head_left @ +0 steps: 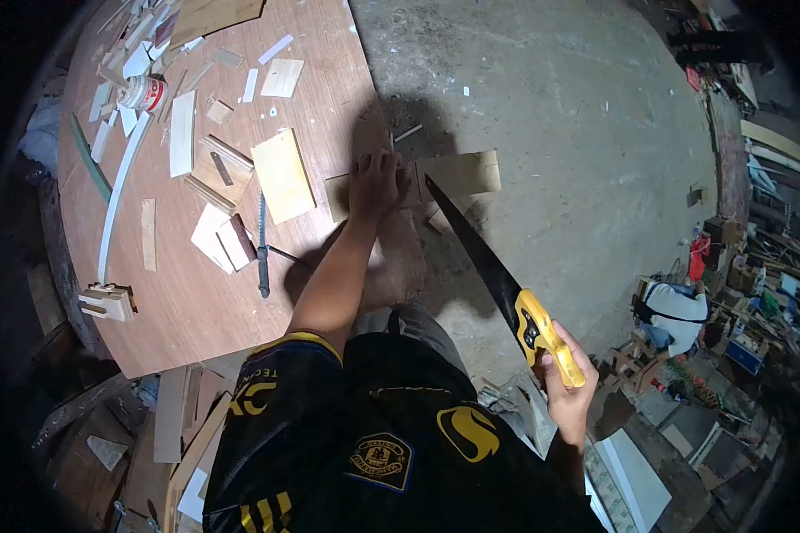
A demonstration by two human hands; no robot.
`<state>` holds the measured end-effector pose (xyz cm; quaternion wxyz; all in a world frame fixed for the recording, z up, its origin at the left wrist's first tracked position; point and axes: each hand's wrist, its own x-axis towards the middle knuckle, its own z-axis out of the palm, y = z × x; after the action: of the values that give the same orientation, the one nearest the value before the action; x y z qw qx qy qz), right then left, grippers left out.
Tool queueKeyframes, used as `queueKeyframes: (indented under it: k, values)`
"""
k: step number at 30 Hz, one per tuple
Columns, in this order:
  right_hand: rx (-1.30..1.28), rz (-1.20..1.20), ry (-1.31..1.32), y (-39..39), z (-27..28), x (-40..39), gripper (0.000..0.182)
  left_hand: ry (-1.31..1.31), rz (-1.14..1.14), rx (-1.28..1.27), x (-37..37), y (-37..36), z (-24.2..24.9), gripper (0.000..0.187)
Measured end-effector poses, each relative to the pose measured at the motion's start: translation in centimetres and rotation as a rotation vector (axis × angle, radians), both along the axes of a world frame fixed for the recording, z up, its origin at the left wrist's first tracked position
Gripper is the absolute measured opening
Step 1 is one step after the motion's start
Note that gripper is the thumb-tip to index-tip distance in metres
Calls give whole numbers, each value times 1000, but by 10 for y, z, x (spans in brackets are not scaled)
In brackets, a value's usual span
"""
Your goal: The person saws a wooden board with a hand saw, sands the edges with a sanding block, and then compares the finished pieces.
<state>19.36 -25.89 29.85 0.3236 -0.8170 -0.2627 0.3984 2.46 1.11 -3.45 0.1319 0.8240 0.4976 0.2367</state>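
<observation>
Offcuts [283, 78] (scattered), glue tub [144, 91], tabletop [196, 302]; plank [458, 175] overhanging

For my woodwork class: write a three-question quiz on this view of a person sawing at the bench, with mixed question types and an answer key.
1. True or false: the left hand presses flat on the wooden board that overhangs the table.
2. What colour is the handle of the handsaw gripped by the right hand?
A. red
B. yellow and black
C. blue
3. Fill in: the saw blade's tip meets the board just to the ____ of the left hand in the picture.

Key: 1 true; 2 B; 3 right.
</observation>
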Motion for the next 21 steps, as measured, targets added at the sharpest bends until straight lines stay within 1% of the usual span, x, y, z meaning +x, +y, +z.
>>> queueKeyframes:
  k: [1, 2, 4, 8, 11, 13, 16, 21]
  values:
    - [-20, 17, -22, 3, 2, -1, 41, 37, 3, 79, 0, -1, 0, 29]
    - [-24, 21, -28, 6, 4, -2, 41, 31, 7, 74, 1, -3, 0, 29]
    - [-100, 20, -54, 13, 8, -3, 41, 126, 111, -26, 4, -9, -2, 29]
    - [-129, 26, -74, 22, 15, -4, 40, 73, 136, -79, 5, -9, -2, 31]
    - [-82, 84, -74, 29, 18, -2, 39, 118, 127, -49, 0, -10, 8, 30]
    - [-57, 129, -110, 35, 20, -3, 39, 25, 68, -76, -1, -10, 14, 29]
    - [-50, 188, -162, 46, 20, -3, 39, -39, 88, -57, 2, -10, 14, 27]
    - [-87, 201, -167, 61, 29, -7, 39, -42, 85, -52, 2, -10, 7, 25]
